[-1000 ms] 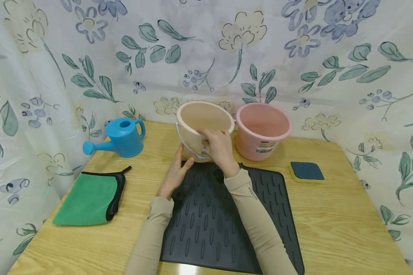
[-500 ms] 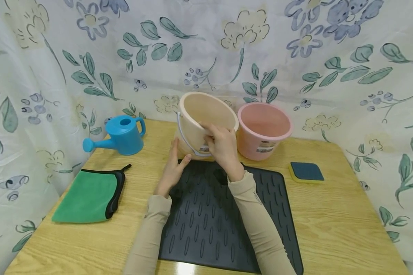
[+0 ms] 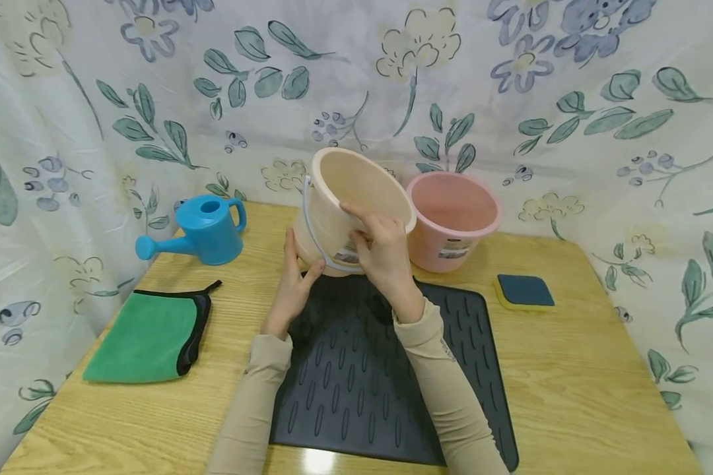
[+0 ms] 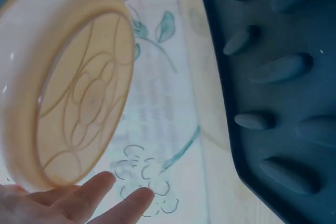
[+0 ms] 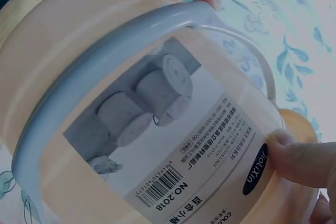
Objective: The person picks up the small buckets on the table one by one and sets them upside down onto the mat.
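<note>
A cream bucket [image 3: 323, 227] with a pale lilac handle [image 3: 310, 231] is tilted to the right at the back of the table. My right hand [image 3: 386, 254] pinches its front rim, thumb outside near the label [image 5: 168, 140] and fingers reaching over into the bucket. Along the bucket's lower left side, my left hand [image 3: 291, 287] supports it with straight fingers, its thumb toward the front. In the left wrist view, the bucket's underside [image 4: 92, 100] faces sideways with a moulded flower pattern, and the fingers [image 4: 100, 184] lie at its lower edge.
A pink bucket [image 3: 442, 247] stands just right of the cream one. A black ridged mat [image 3: 344, 396] lies in front of both. On the left are a blue watering can [image 3: 214, 231] and a folded green cloth [image 3: 145, 340]; a sponge [image 3: 524, 292] lies on the right. A floral curtain [image 3: 356, 86] hangs behind.
The cream bucket has risen a little and tilted further to the right, its opening turning toward the pink bucket. Both hands have moved with it, the left staying at its lower side.
</note>
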A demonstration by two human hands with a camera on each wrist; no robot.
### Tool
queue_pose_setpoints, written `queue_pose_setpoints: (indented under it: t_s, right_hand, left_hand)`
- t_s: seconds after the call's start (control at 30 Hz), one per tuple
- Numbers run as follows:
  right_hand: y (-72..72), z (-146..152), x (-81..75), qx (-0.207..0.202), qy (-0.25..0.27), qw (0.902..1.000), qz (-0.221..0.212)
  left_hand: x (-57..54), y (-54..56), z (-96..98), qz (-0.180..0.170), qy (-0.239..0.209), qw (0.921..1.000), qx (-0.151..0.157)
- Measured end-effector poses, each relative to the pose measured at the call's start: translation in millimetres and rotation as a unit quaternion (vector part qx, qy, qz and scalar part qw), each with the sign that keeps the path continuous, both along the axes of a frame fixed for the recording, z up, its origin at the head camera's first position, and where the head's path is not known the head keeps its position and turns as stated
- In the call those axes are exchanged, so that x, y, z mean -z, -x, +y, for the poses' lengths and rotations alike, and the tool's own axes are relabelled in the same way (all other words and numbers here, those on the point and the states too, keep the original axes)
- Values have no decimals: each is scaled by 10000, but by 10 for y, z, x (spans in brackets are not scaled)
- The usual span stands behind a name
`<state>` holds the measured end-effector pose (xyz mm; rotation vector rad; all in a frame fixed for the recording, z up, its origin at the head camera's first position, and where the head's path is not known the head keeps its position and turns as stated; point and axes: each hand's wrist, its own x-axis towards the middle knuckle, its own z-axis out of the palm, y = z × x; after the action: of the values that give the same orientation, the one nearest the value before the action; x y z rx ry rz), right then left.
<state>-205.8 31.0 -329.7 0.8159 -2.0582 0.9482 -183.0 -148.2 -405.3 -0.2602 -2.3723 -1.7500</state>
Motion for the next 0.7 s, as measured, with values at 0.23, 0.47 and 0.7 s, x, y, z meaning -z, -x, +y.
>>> queue_pose_setpoints:
  t_s: [0.23,0.47,0.7]
  right_hand:
    - [-13,13,-44,-228,359,9987,290]
    - [-7,32,-32,-344,634,9972,175]
    - [-22,7,64,-271,927,9952,-134]
  left_hand:
    - [-207,-121,46,257,-371,9989,123]
    - [-12,44,2,588,-343,9977,-6]
    - [12,11,12,1054,-327,9925,-526]
